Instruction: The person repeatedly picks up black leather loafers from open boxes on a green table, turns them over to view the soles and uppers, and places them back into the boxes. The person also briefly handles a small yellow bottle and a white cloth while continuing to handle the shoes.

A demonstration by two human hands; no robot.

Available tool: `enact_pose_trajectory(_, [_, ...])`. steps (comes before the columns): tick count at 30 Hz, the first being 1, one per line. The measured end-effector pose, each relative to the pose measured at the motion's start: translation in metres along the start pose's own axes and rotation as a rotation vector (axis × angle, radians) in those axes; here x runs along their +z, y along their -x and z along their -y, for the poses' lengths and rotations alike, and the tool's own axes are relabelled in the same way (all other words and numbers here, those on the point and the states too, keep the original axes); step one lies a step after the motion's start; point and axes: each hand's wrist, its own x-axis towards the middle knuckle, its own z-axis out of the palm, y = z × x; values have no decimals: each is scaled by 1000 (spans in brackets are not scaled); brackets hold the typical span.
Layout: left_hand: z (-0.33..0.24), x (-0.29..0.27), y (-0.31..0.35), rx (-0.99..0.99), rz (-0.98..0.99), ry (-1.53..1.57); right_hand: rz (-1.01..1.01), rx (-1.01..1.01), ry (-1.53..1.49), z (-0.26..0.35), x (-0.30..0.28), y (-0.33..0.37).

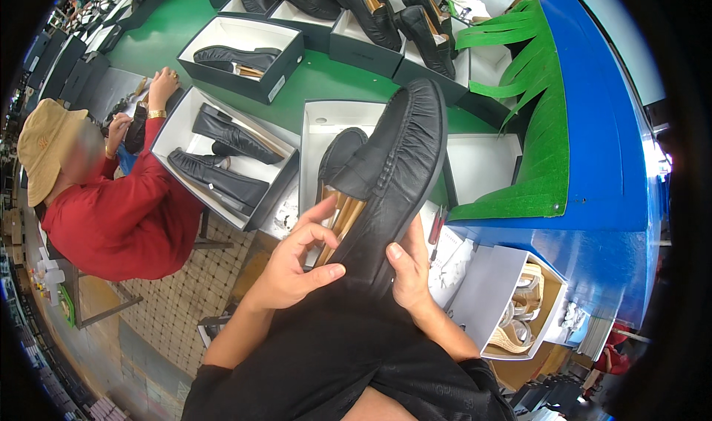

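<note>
A black leather loafer [404, 154] is raised in front of me, toe pointing away, its tan striped inside showing at the opening. My right hand [411, 269] grips it near the heel, thumb against the side. My left hand [297, 265] is beside the opening with fingers and thumb apart; its fingertips are at the shoe's edge, and whether they press on it I cannot tell. Behind the raised shoe, a second black loafer [340, 150] lies in a white-lined shoe box [315, 113], partly hidden.
To the left, an open box [167, 158] holds two black loafers. More boxed shoes [245, 57] cover the green table. Green strips [519, 176] and a blue panel [593, 124] are at right. A box of wedge sandals [475, 291] sits lower right. A person in red [126, 221] works at left.
</note>
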Motion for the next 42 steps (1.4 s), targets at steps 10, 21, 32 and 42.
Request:
enact_pose_trajectory(10, [-3, 11, -6, -353, -42, 252, 183, -34, 426, 3, -3, -1])
enact_pose_trajectory(21, [-2, 20, -14, -420, -309, 465, 228, 115, 398, 2, -3, 0])
enact_pose_trajectory(32, [5, 14, -3, -482, -272, 417, 236, 149, 317, -6, -6, 7])
enact_pose_trajectory(42, [15, 3, 18, -476, -104, 242, 244, 175, 266, -13, -10, 14])
